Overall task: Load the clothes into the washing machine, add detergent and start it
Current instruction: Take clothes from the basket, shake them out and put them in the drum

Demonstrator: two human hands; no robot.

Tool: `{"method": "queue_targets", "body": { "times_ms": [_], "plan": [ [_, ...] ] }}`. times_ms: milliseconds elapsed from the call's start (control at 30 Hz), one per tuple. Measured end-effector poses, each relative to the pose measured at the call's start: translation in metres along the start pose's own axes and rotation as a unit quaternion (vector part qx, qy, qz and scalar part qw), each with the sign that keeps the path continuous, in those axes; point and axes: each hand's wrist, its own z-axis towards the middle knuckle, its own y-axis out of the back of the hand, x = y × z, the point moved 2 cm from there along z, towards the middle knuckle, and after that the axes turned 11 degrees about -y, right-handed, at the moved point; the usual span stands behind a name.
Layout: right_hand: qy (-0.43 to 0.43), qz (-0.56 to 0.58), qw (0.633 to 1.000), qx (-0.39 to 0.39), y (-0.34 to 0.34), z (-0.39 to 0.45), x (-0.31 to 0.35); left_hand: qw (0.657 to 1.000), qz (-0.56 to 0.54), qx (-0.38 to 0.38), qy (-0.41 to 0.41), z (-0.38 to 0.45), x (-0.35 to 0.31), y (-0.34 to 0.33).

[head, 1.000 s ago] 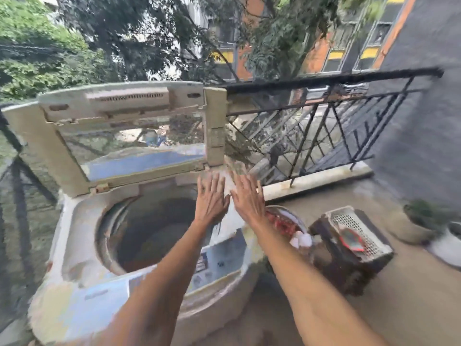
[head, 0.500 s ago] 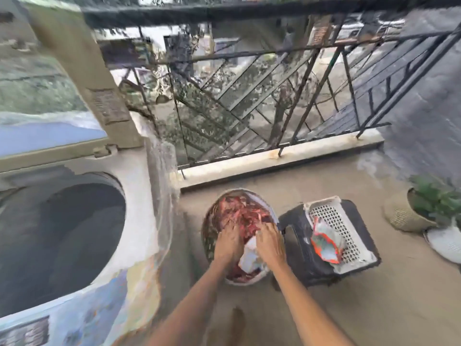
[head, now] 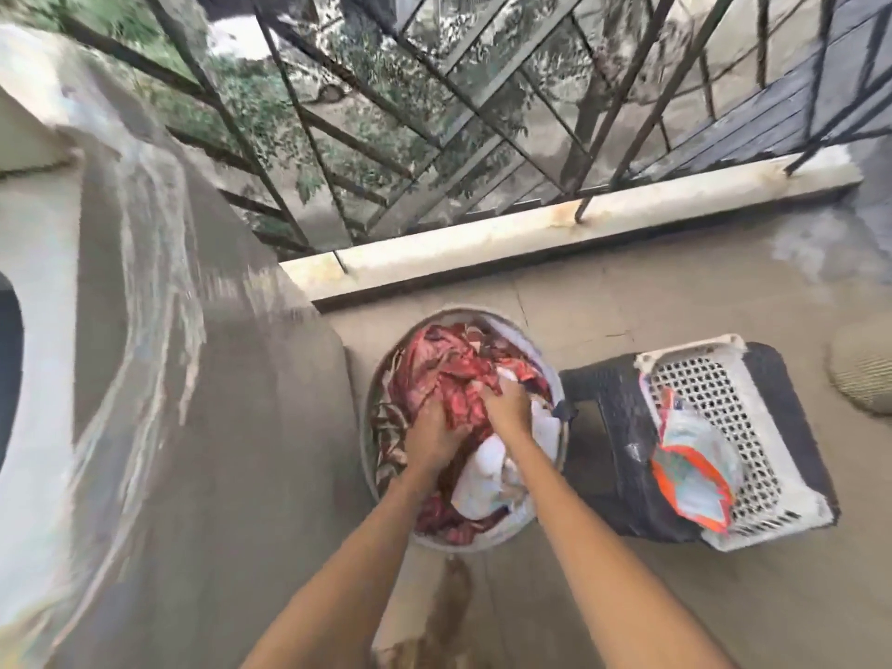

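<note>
Head view, read outward from the round laundry basket on the balcony floor: left of it stands the washing machine, blurred here, with only a dark sliver of its drum at the far left edge. A second ago both hands were up at the machine's raised lid; half a second ago they had dropped onto the pile, and now they are dug into it. In the basket, the left hand is curled into the red patterned clothes, fingers buried in the fabric, and the right hand, just beside it, grasps the same red bundle where it meets the white garments. Nothing has left the basket yet, so loading is only beginning: I judge this as the first grab, with the lift and the swing left to the drum to come. Right of the basket, a dark stool carries a white perforated tray, and on that lies an orange-edged pouch, probably the detergent, untouched. Beyond the basket runs the balcony railing.
</note>
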Motion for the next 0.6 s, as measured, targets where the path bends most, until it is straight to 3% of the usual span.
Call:
{"method": "queue_targets", "body": {
  "times_ms": [133, 267, 400, 500, 600],
  "plan": [
    [0.103, 0.043, 0.993, 0.041, 0.023, -0.037, 0.056, 0.994, -0.005, -0.106, 0.006, -0.014, -0.008, 0.027],
    [0.146, 0.045, 0.985, 0.077, 0.047, -0.076, 0.083, 0.983, -0.067, -0.172, 0.019, -0.033, -0.009, 0.064],
    [0.165, 0.076, 0.983, 0.025, 0.071, -0.105, 0.083, 0.971, -0.141, -0.193, -0.033, -0.053, -0.027, 0.088],
    [0.143, 0.047, 0.989, 0.003, 0.082, -0.114, 0.074, 0.953, -0.199, -0.223, -0.045, -0.063, -0.050, 0.106],
    [0.187, -0.060, 0.981, 0.002, 0.087, -0.125, 0.078, 0.935, -0.241, -0.240, -0.102, -0.070, -0.094, 0.136]
  ]
}}
